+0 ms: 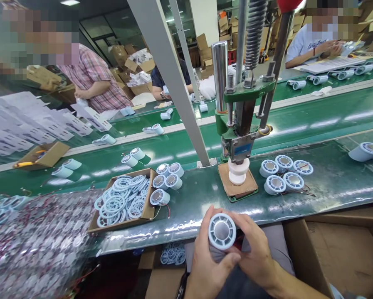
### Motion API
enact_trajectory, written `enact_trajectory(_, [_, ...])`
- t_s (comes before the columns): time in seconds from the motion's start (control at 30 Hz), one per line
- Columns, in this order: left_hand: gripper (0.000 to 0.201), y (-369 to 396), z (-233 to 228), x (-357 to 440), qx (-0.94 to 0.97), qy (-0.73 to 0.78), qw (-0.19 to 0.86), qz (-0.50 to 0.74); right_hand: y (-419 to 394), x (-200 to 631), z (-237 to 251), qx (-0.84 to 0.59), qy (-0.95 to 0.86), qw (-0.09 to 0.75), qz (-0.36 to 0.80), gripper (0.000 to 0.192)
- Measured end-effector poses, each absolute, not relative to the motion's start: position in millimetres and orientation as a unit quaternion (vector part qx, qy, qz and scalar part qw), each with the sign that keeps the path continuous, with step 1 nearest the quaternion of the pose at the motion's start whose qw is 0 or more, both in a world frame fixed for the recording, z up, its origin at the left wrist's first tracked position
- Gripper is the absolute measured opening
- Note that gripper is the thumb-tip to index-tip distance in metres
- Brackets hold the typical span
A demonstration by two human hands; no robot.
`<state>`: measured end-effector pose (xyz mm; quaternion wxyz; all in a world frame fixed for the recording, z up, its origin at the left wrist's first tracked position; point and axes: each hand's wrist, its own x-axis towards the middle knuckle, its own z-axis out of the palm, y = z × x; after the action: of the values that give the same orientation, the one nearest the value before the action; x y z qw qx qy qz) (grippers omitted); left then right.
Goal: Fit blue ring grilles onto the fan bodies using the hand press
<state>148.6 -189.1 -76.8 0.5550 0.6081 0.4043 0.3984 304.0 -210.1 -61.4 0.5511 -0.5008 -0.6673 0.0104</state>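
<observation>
Between both hands, in front of the bench edge, is a light blue round fan housing [222, 231] with a spoked face and a silver centre disc. My left hand [205, 261] wraps its left side, thumb across the near side. My right hand [257, 251] closes round its right side; some fingertips are hidden behind it. Beyond the hands stands a green-framed press [244, 141], its white round tip over a brown pad [225, 176]. Similar housings [173, 181] sit left of the press, and several more [275, 185] with thin wires sit right of it.
A cardboard box [153, 195] of light blue rings stands on the bench to the left, beside stacked wired parts [45, 236]. A grey post [176, 87] rises behind. An open carton [311, 257] is at lower right. Co-workers sit across the green conveyor [323, 112].
</observation>
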Motion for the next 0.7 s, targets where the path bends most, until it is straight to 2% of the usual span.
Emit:
enact_trajectory(0.13, [0.069,-185,-73,147,0.637,0.418,0.511,0.397,-212,303,-63,-0.510,-0.662,0.550,-0.010,0.067])
enact_trajectory(0.3, [0.065,-180,-67,154,0.635,0.397,0.514,0.418,-208,301,-74,-0.496,-0.662,0.561,-0.007,0.070])
enact_trajectory(0.4, [0.054,-156,-66,165,0.629,0.438,0.497,0.406,-196,321,-61,-0.499,-0.715,0.490,0.011,0.066])
enact_trajectory(0.5, [0.052,-114,-68,183,0.613,0.477,0.489,0.398,-171,362,-2,-0.486,-0.735,0.464,-0.084,0.060])
enact_trajectory(0.57, [0.052,-88,-69,199,0.610,0.474,0.489,0.404,-144,391,61,-0.461,-0.692,0.509,-0.222,0.054])
enact_trajectory(0.63, [0.051,-68,-69,218,0.620,0.451,0.492,0.411,-111,416,127,-0.457,-0.639,0.505,-0.358,0.038])
enact_trajectory(0.67, [0.050,-62,-69,227,0.626,0.438,0.495,0.414,-93,426,156,-0.473,-0.618,0.505,-0.373,0.036])
enact_trajectory(0.7, [0.049,-57,-68,237,0.631,0.426,0.497,0.417,-76,433,180,-0.496,-0.618,0.505,-0.341,0.039])
